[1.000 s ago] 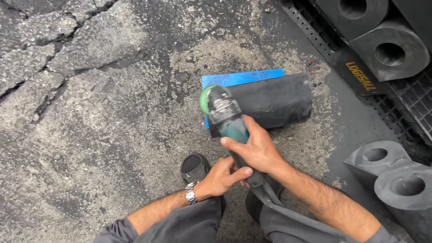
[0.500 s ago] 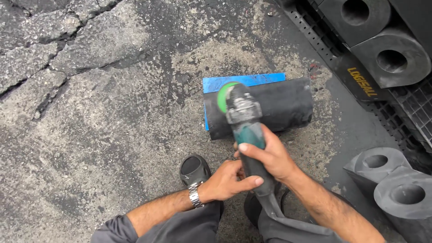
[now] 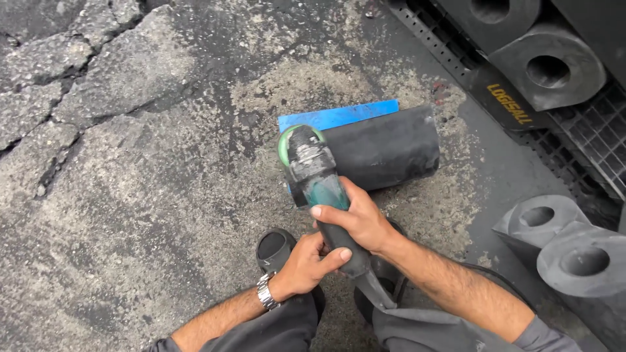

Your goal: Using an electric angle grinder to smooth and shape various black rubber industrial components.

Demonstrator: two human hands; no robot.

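Both hands are on 1 angle grinder (image 3: 313,176), teal and black in body, with a green guard at its head. The right hand (image 3: 355,218) is wrapped around the grinder's body just behind the teal section, fingers curled over the top. The left hand (image 3: 306,264) closes around the black rear handle lower down, thumb laid along it; a metal wristwatch (image 3: 266,291) sits on that wrist.

The grinder's head rests at the left end of a black rubber cylinder (image 3: 388,148), which lies on its side on the ground — whether the disc is actually touching the rubber cannot be told. The cylinder lies on a blue flat sheet (image 3: 339,116), which shows along its far edge.

Ground is cracked, patchy asphalt (image 3: 130,163). A dark shoe (image 3: 277,246) shows just left of the left hand. At right — several more black cylinders with centre holes (image 3: 554,65), some beside a black grid pallet (image 3: 593,140).
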